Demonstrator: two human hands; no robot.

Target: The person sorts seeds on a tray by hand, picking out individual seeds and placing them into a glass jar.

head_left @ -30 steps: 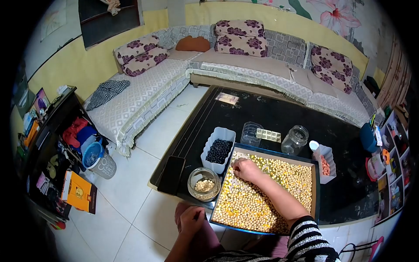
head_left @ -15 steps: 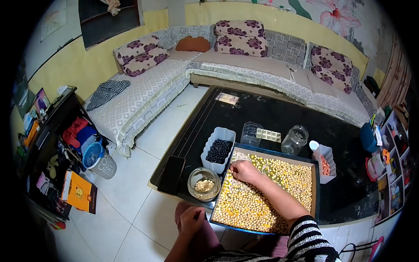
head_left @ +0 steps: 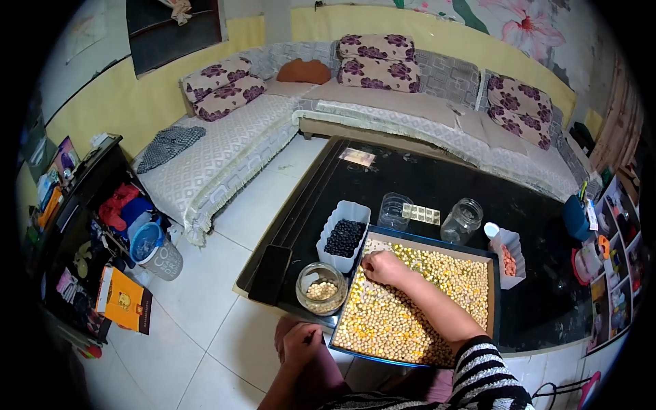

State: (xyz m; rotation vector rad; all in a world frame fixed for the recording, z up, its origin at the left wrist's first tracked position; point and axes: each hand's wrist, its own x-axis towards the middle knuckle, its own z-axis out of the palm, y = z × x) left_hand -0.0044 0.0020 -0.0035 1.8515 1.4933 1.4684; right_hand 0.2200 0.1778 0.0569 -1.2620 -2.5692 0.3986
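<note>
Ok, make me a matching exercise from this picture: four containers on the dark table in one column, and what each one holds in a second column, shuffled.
Column one:
1. White tub
2. Glass jar near the table's front edge
3. Shallow tray
4. Small white box at the tray's right

Column two:
A. Small pinkish-orange pieces
B. A spread of yellow beans mixed with some green ones, with the right hand on them
C. Black beans
D. A few pale beans at the bottom

Pairs: 1-C, 2-D, 3-B, 4-A
</note>
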